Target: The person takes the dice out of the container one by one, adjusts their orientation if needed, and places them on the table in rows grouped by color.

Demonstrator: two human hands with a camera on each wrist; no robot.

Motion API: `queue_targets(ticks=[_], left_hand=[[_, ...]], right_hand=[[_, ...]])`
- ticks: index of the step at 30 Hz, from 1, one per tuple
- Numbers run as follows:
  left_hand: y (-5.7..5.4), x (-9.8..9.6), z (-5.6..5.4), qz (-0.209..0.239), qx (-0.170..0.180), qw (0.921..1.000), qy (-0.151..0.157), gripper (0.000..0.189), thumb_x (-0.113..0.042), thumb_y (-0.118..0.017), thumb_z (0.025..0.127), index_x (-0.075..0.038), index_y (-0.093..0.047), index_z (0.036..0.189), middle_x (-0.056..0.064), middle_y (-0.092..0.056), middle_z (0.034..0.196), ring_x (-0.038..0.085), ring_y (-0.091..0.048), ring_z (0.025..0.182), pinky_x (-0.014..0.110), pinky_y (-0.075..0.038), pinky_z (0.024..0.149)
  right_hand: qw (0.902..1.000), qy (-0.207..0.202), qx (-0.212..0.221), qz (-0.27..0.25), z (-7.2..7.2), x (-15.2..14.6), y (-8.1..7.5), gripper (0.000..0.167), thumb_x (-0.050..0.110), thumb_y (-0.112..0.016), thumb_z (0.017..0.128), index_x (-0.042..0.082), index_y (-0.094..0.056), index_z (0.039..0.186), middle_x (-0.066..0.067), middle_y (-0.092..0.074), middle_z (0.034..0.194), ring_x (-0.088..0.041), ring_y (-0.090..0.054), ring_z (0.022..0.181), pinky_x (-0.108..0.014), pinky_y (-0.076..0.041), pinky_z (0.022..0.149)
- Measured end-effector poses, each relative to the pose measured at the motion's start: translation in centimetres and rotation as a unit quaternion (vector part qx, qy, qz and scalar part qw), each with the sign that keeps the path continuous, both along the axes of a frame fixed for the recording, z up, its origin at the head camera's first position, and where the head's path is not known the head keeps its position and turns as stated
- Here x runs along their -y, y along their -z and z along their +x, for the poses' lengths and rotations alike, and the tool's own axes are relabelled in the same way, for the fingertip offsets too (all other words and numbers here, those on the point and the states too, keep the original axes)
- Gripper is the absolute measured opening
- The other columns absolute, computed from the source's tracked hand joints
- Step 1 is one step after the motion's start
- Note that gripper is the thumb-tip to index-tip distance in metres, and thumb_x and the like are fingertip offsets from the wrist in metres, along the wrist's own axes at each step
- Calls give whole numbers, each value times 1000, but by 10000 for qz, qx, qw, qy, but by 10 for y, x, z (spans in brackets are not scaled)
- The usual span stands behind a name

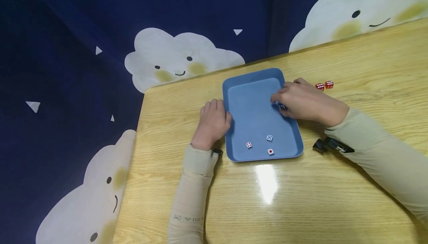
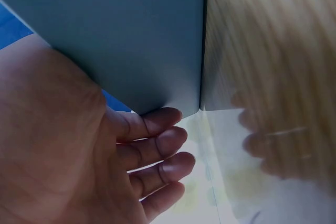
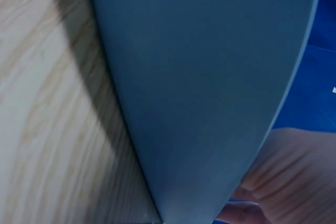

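Observation:
A blue rectangular tray [image 1: 254, 117] lies on the wooden table. My left hand [image 1: 213, 121] holds its left side wall, thumb over the rim. In the left wrist view the curled fingers [image 2: 163, 140] of that hand are against the outer wall. My right hand [image 1: 302, 99] reaches over the right rim and pinches a small die [image 1: 282, 107], mostly hidden by the fingers. Inside the tray near its front lie three white dice: one with red pips [image 1: 249, 145], one with dark pips [image 1: 269, 138], and one showing a single red dot [image 1: 271, 151]. The right wrist view shows mainly the tray's outer wall [image 3: 199, 87].
Two red translucent dice, a left one [image 1: 320, 87] and a right one [image 1: 329, 84], sit on the table behind my right wrist. A dark blue cloth with white clouds [image 1: 180, 58] hangs behind and left of the table [image 1: 167, 125]. Black wrist devices [image 1: 331, 145] are strapped at the sleeves.

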State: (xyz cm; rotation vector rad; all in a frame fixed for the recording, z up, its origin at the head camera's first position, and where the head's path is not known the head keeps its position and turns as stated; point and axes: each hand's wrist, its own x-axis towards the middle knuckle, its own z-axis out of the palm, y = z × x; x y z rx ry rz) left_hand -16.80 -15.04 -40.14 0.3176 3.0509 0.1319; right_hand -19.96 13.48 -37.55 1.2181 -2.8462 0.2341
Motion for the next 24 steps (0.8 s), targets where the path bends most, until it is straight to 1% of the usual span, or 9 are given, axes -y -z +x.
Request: queue_targets(ticks=[4,10,16,24], left_hand=[[1,-1,0,3,-33,10000,19,32,-27,-40,106,-2,-51,122,13,-53,109,30,-45,99,42,-41,91],[1,-2,0,3,-69,10000,39,32,-27,-39,105,-1,-51,122,14,-53,109,31,-46,99,43,-43,91],[0,-2,0,10,-84,10000,39,33,-27,-40,106,-1,-51,122,14,-53,109,31,-46,98,43,-42,90],[0,-3,1,73,-3,10000,6,35,-27,-40,106,0,-51,126,16,-55,117,33,-48,104,45,-42,95]], right_hand=[[10000,24,20,50,1,0,1,31,11,-83,81,13,-75,110,-4,-80,101,-34,-66,100,-60,-50,88],[10000,-28,-15,-52,2,0,3,30,7,-81,81,13,-76,110,-3,-81,100,-33,-67,96,-59,-50,87],[9998,-93,-6,-196,4,-3,2,28,6,-81,83,13,-76,109,-3,-81,100,-33,-68,98,-58,-50,89],[9984,-193,-226,-472,6,-8,-4,29,6,-81,82,12,-75,110,-3,-81,101,-33,-68,96,-58,-50,90]])
